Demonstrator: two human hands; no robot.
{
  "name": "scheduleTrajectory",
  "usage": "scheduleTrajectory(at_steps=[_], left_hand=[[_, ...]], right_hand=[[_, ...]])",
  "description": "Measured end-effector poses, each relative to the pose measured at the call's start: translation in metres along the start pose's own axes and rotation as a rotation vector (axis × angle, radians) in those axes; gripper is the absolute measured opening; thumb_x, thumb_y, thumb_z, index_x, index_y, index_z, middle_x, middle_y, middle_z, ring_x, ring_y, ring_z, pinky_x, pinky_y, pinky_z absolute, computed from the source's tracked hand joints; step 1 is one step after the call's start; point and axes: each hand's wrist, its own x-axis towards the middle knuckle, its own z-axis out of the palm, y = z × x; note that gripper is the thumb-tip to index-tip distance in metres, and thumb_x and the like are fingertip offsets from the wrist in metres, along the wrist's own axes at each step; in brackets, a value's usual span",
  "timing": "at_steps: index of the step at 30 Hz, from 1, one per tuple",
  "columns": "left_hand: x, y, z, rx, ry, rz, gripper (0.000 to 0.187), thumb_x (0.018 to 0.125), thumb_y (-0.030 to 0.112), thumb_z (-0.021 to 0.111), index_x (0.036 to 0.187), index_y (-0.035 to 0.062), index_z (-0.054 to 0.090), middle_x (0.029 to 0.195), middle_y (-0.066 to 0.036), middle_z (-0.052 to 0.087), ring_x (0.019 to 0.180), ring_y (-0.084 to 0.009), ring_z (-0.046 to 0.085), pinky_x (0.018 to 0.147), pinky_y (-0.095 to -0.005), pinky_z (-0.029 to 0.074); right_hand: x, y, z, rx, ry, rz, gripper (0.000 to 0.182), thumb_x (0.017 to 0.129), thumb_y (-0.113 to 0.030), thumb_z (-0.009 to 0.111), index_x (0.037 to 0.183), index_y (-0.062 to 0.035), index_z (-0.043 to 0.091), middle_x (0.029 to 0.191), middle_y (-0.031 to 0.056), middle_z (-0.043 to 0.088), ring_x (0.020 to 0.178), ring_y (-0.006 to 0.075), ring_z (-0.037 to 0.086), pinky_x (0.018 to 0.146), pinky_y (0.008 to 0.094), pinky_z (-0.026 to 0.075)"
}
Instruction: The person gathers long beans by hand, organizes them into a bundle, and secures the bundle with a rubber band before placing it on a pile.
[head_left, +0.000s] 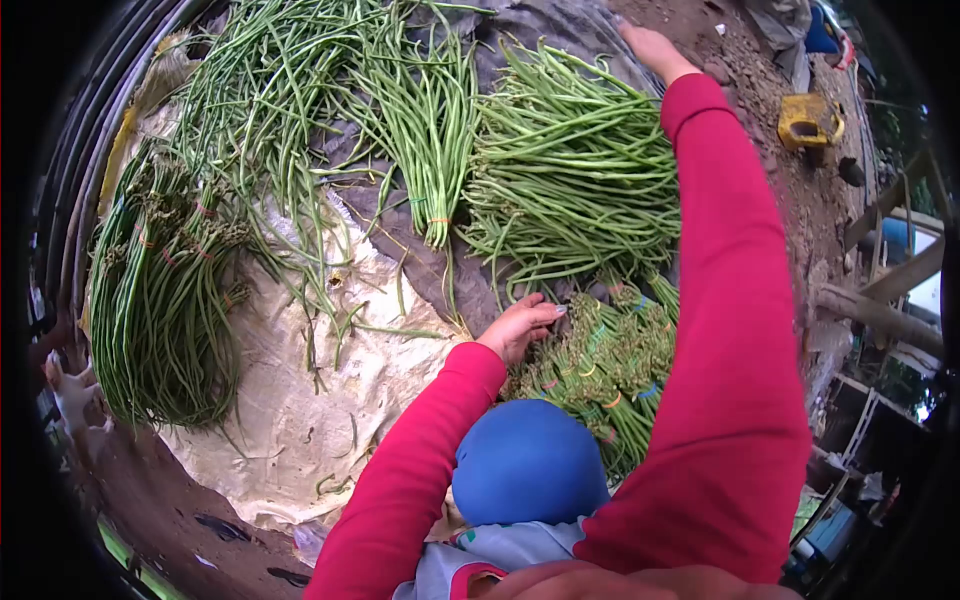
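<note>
My left hand (pixel 522 327) is beside the bundled long beans (pixel 600 365), whose stem ends face up with coloured bands around them. Its fingers are stretched out and slightly apart, and I see nothing held in them. At the far end of a big loose pile of green long beans (pixel 575 160), my right hand (pixel 655 52) reaches over the edge of the dark cloth (pixel 590 25). Those fingers look extended, with their tips partly hidden. Left of the pile lies a banded bunch of beans (pixel 435 165), tied near its lower end.
More loose beans (pixel 265 95) spread at the upper left. Tied bundles (pixel 165 300) lie on the pale sheet (pixel 290 430) at left. A blue rounded form (pixel 530 465) is close to my body. A yellow jerrycan (pixel 810 121) is on the dirt at right.
</note>
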Motion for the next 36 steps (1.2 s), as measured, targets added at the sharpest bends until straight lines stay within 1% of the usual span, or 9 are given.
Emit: scheduleTrajectory(at_steps=[2, 6, 12, 17, 19, 21, 24, 26, 36], left_hand=[[0.007, 0.004, -0.007, -0.052, -0.012, 0.054, 0.093, 0.082, 0.019, 0.07, 0.148, 0.0, 0.009, 0.141, -0.01, 0.04, 0.123, -0.0193, 0.044, 0.101, -0.0338, 0.033], [0.014, 0.003, 0.004, -0.115, -0.116, 0.143, 0.092, 0.08, 0.025, 0.074, 0.146, 0.0008, 0.014, 0.146, -0.011, 0.032, 0.132, -0.0227, 0.033, 0.106, -0.0382, 0.028], [0.037, 0.008, 0.019, -0.321, -0.022, 0.24, 0.07, 0.083, 0.028, 0.07, 0.135, 0.0026, 0.03, 0.141, -0.012, 0.038, 0.131, -0.0275, 0.036, 0.107, -0.0452, 0.028], [0.052, 0.015, 0.049, -0.712, 0.134, 0.459, 0.049, 0.091, 0.038, 0.052, 0.124, 0.0021, 0.048, 0.136, -0.013, 0.046, 0.126, -0.0271, 0.04, 0.109, -0.0478, 0.028], [0.019, 0.029, 0.064, -0.743, 0.37, 0.217, 0.056, 0.093, 0.05, 0.042, 0.128, 0.006, 0.048, 0.136, -0.014, 0.046, 0.117, -0.0317, 0.049, 0.101, -0.0474, 0.041], [0.04, 0.013, 0.05, -0.865, 0.242, 0.375, 0.058, 0.093, 0.055, 0.04, 0.126, 0.008, 0.051, 0.129, -0.014, 0.052, 0.111, -0.0332, 0.054, 0.096, -0.048, 0.045], [0.049, 0.004, 0.047, -0.914, 0.245, 0.379, 0.065, 0.09, 0.062, 0.036, 0.13, 0.0134, 0.052, 0.133, -0.011, 0.051, 0.116, -0.0342, 0.051, 0.102, -0.0516, 0.039], [0.04, 0.013, 0.057, -0.89, 0.223, 0.394, 0.068, 0.089, 0.064, 0.036, 0.13, 0.0128, 0.051, 0.134, -0.011, 0.051, 0.118, -0.034, 0.049, 0.103, -0.0499, 0.038], [0.036, -0.042, 0.03, -0.474, 0.28, 0.545, 0.051, 0.093, 0.042, 0.051, 0.125, 0.0028, 0.053, 0.124, -0.013, 0.058, 0.106, -0.0264, 0.057, 0.094, -0.0399, 0.045]], right_hand=[[-0.002, -0.051, 0.042, 0.143, -0.155, 0.327, 0.05, 0.099, -0.04, 0.032, 0.122, -0.0028, 0.056, 0.126, 0.0184, 0.056, 0.118, 0.0321, 0.051, 0.099, 0.0358, 0.04], [-0.028, -0.043, 0.103, 0.58, -0.405, 0.201, 0.057, 0.098, -0.05, 0.034, 0.124, -0.004, 0.057, 0.124, 0.0128, 0.059, 0.109, 0.0251, 0.058, 0.093, 0.034, 0.044], [-0.076, -0.116, 0.003, 1.289, -0.724, 0.816, 0.055, 0.091, -0.057, 0.049, 0.118, -0.0104, 0.063, 0.107, 0.0058, 0.067, 0.087, 0.0144, 0.063, 0.079, 0.0334, 0.051], [-0.075, -0.129, 0.037, 1.33, -1.047, 0.661, 0.055, 0.095, -0.054, 0.043, 0.127, -0.0104, 0.057, 0.116, 0.0062, 0.064, 0.092, 0.0149, 0.063, 0.083, 0.0322, 0.05], [-0.078, -0.142, 0.038, 1.092, -0.938, 0.688, 0.059, 0.095, -0.054, 0.041, 0.123, -0.0059, 0.06, 0.114, 0.0095, 0.065, 0.101, 0.017, 0.061, 0.089, 0.033, 0.047], [-0.086, -0.134, 0.083, 0.527, -0.634, 0.373, 0.058, 0.092, -0.052, 0.045, 0.12, -0.0039, 0.061, 0.118, 0.0171, 0.063, 0.109, 0.027, 0.059, 0.093, 0.0339, 0.044], [-0.097, -0.15, 0.062, 0.311, -0.443, 0.613, 0.062, 0.089, -0.056, 0.047, 0.121, -0.0057, 0.061, 0.117, 0.0216, 0.061, 0.112, 0.0349, 0.056, 0.096, 0.0383, 0.042], [-0.112, -0.145, 0.067, 0.128, -0.007, 0.32, 0.06, 0.092, -0.056, 0.039, 0.117, -0.0075, 0.062, 0.118, 0.0199, 0.057, 0.116, 0.0358, 0.052, 0.099, 0.0487, 0.037], [-0.095, -0.131, 0.08, 0.186, -0.287, 0.364, 0.061, 0.088, -0.059, 0.043, 0.104, -0.0032, 0.064, 0.112, 0.0236, 0.06, 0.109, 0.0392, 0.055, 0.092, 0.0455, 0.042]])
